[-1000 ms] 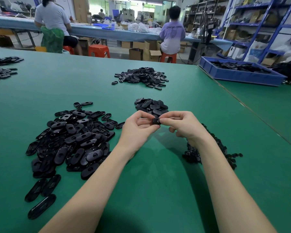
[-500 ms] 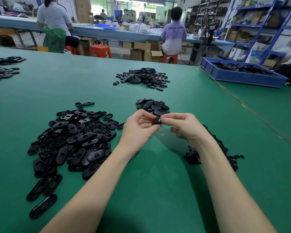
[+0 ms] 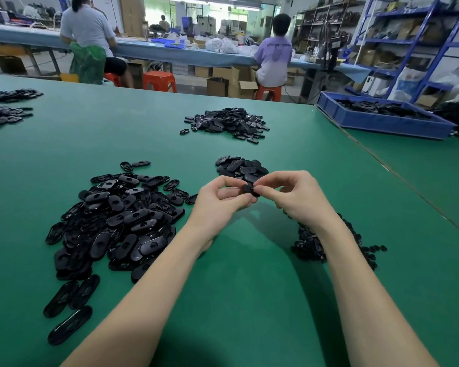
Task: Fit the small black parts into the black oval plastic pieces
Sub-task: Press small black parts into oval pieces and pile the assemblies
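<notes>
I am pinching a black oval piece (image 3: 249, 188) by its edges between my left hand (image 3: 220, 205) and right hand (image 3: 294, 197), just in front of the small pile (image 3: 240, 166); it seems light, stiff and slick.

Bare green table mat (image 3: 249, 300) lies open between the two forearms and toward the near edge, giving free passage there. To the left, a broad heap of black oval plastic pieces (image 3: 117, 221) blocks the way, with a few loose ovals (image 3: 69, 313) strung out toward the near left corner. Just beyond the raised hands sits a small pile of black ovals (image 3: 240, 166); a clear green strip separates it from a larger far pile of black ovals (image 3: 225, 123). Under the right wrist a dark heap of small black parts (image 3: 329, 245) crowds the mat. Far right, a blue plastic tray (image 3: 382, 120) stands past the table seam, well apart
</notes>
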The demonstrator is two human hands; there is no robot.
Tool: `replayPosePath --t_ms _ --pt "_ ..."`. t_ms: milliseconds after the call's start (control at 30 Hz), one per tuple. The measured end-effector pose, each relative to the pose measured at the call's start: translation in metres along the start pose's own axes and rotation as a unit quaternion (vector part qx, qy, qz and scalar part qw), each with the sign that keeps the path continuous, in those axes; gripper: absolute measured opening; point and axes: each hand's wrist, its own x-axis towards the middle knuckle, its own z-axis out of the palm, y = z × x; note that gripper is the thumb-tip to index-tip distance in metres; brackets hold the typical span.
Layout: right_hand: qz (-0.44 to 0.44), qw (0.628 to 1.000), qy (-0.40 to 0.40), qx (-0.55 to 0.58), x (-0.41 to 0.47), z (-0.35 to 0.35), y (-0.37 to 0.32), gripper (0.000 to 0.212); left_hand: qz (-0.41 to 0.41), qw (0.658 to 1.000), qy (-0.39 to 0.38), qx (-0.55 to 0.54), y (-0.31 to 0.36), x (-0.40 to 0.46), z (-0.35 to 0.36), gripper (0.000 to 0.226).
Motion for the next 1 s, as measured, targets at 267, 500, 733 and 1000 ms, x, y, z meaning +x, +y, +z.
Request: replayPosePath --t_ms 267,500,733,1000 --pt "0.048 0.994 0.002 0.097 -0.0004 0.0009 -0.0047 0.01 0.023 1.0 -0.006 0.003 0.0012 0.0008 0.0003 0.028" --pt "0.112 0.985 -0.017 0.128 0.0001 0.0014 -0.002 0.013 0.051 0.999 0.005 0.017 0.0011 0.0003 0.0024 0.027" --pt "0.112 0.984 -0.044 0.131 -0.0003 0.0005 -0.0008 0.011 0.053 0.998 -0.002 0.023 0.0025 -0.0009 0.0015 0.025" --pt "0.092 0.994 -0.025 0.059 -0.001 -0.0005 -0.0074 0.017 0.068 0.995 -0.005 0.072 0.0058 -0.0025 0.0004 0.022"
